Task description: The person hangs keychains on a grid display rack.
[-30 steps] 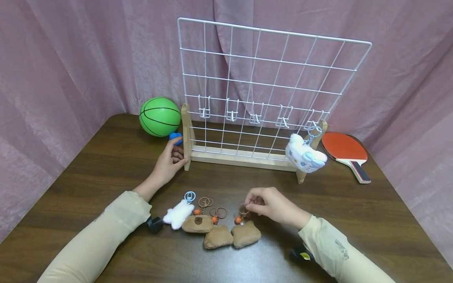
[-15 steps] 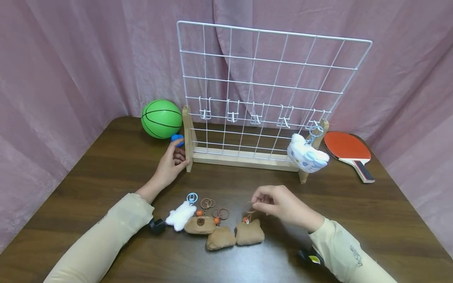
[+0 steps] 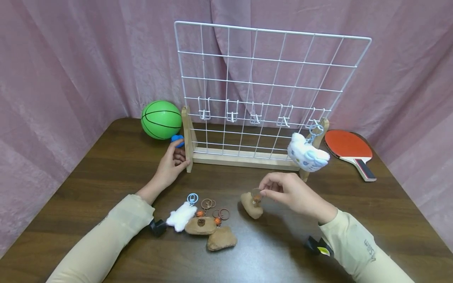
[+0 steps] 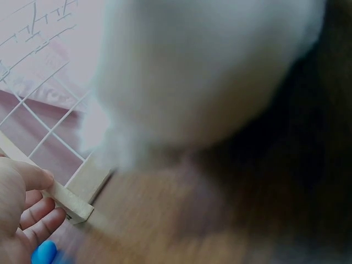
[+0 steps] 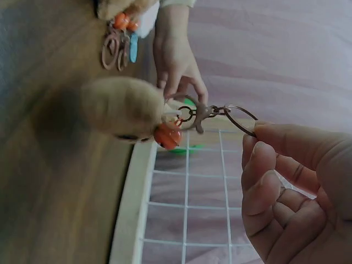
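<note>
My right hand pinches the metal ring of a brown plush keychain. In the right wrist view the plush hangs from its chain with an orange basketball-like bead, off the table. My left hand rests against the left wooden leg of a white wire grid rack; its thumb touches the wood and the other fingers are loosely bent beside it. Left of the right hand lie a white plush keychain and two brown plush keychains, rings towards the rack.
Several white hooks line the grid. A white-and-blue plush keychain hangs at its right end. A green ball and a small blue object are left of the rack, a red table tennis paddle to its right.
My right hand has lifted the brown plush keychain by its ring, moving right and towards the rack. The plush has left the table and turned. My left hand stays at the leg.
</note>
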